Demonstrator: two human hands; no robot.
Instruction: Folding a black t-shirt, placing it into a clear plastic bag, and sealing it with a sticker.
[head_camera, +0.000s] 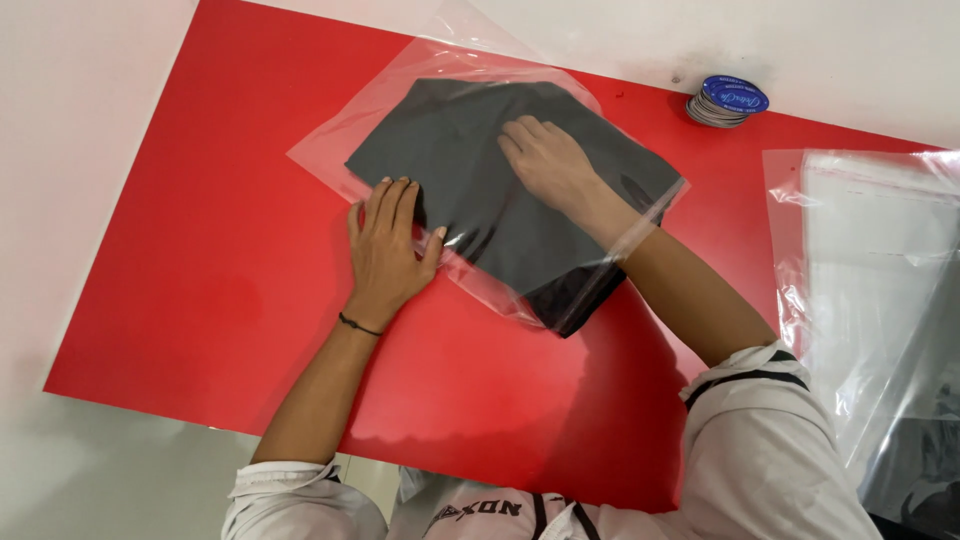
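A folded dark grey garment (470, 140) lies inside a clear plastic bag (340, 140) on a red table top (200, 260). My right hand (548, 160) is pushed inside the bag through its open end, palm flat on the garment. My left hand (385, 245) presses flat on the outside of the bag at its near-left edge, fingers spread. A corner of the garment sticks out of the bag's open end toward me.
A stack of round blue-topped stickers or discs (728, 101) sits at the far right of the red top. A pile of clear plastic bags (870, 260) lies at the right edge. White surface surrounds the red top.
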